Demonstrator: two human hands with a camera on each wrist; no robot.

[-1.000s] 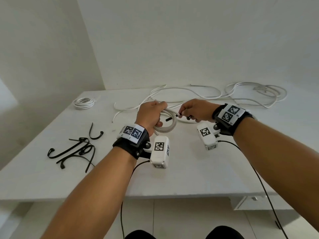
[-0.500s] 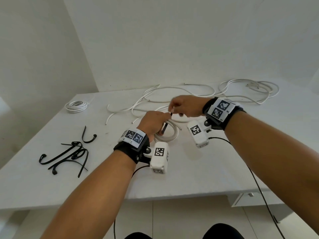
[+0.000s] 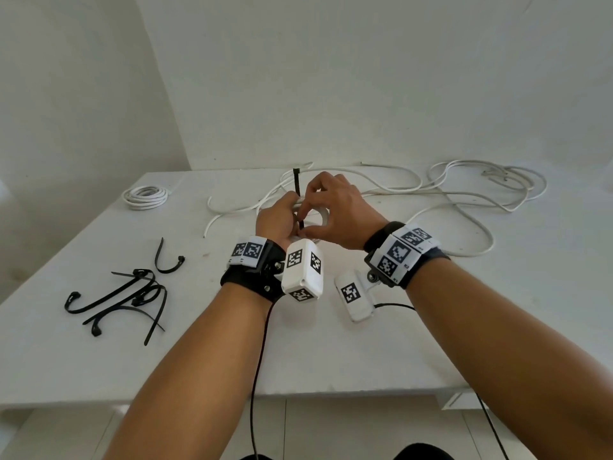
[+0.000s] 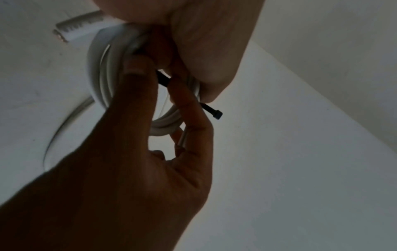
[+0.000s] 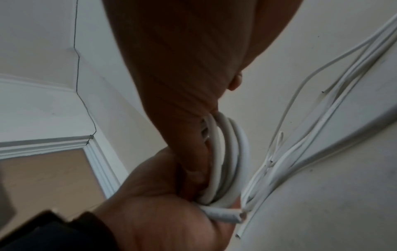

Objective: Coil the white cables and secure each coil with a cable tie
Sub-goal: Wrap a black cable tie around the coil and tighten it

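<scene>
Lying at the left of the white worktop [image 3: 331, 353] is a loose heap of black plastic cable ties [image 3: 122, 293], with a finished small coil of white cable [image 3: 145, 196] further back. Near the middle, raised just above the worktop, the left hand [image 3: 277, 220] grips a hand-sized coil of white round cable [image 5: 227, 163], its fingers [image 4: 137, 81] curled around the bundled loops. A thin black cable tie [image 3: 297, 190] stands upright between the two hands, its square head [image 4: 217, 115] poking out past the fingers. Touching the left hand, the right hand [image 3: 335, 210] pinches the tie's strap against the coil with curled thumb and forefinger. Behind and to the right, long uncoiled white cables [image 3: 471, 194] sprawl across the worktop.
</scene>
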